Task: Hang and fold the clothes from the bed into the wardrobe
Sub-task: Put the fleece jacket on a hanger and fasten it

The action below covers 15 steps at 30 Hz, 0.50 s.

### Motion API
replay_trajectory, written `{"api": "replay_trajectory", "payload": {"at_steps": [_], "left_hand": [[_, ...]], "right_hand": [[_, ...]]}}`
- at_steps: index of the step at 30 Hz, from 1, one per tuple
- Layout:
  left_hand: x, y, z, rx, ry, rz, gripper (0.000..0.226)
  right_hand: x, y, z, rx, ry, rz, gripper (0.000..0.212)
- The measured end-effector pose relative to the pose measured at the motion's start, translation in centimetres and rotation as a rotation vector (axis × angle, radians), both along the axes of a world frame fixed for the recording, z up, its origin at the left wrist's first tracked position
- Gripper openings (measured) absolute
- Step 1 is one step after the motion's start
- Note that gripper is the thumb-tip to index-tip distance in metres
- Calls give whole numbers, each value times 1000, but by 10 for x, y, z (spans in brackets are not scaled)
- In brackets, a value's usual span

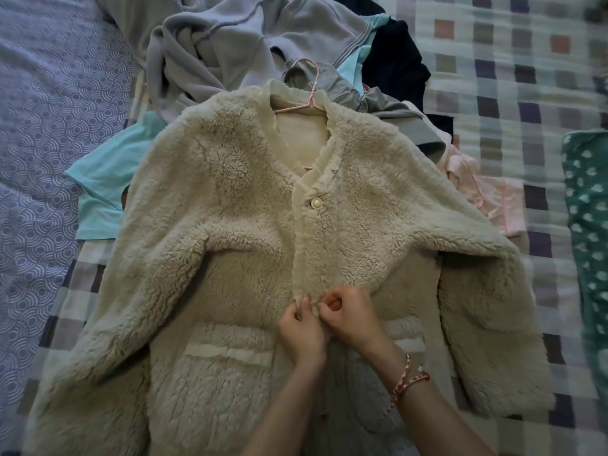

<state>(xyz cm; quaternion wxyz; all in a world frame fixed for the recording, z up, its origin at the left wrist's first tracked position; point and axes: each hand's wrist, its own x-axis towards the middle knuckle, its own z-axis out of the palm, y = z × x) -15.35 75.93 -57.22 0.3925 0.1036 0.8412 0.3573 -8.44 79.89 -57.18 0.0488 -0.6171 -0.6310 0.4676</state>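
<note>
Both forearms reach in from the bottom edge, and a red-and-white braided cord bracelet (408, 380) sits on my right wrist. My left hand (301, 327) and my right hand (350, 319) meet at the front opening of the cream-coloured fluffy fleece jacket (230, 192). Each has its fingers curled and pinches the frilled edge there, the two hands nearly touching. Whether a button lies between my fingertips I cannot tell, as they cover the spot.

That fleece jacket lies spread front-up on the checked bed cover of white, grey, purple and rust squares (493, 60), sleeves out to both sides. Higher up the front, one round pearl-white button (316, 203) is done up. A thin pink wire hanger (311, 100) sits inside the neck, its hook pointing away from me. A patch pocket with a pale ribbon band (230, 353) shows just left of my left hand.

Beyond the collar lies a heap of clothes: a crumpled lilac-grey fleece garment (230, 37), a dark navy piece (394, 60) and a plain grey garment (378, 100). A turquoise T-shirt (105, 192) pokes out under the left sleeve, and a pale pink garment (493, 199) lies beside the right shoulder. On the far right is a green cloth with white spots (589, 209); on the left, a blue-grey sheet printed with rings (39, 126).
</note>
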Motion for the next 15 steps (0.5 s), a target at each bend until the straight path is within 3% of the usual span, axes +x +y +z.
{"api": "replay_trajectory", "payload": {"at_steps": [4, 11, 13, 15], "left_hand": [[2, 1, 1, 16, 48, -12, 28], [-4, 6, -8, 72, -103, 15, 33], [-9, 2, -11, 104, -124, -32, 30], [-13, -2, -14, 131, -137, -95, 30]], "right_hand": [[1, 5, -6, -212, 122, -176, 26], [9, 14, 2, -672, 536, -710, 27], [13, 14, 1, -667, 560, -733, 28], [12, 11, 0, -553, 486, -586, 27]]}}
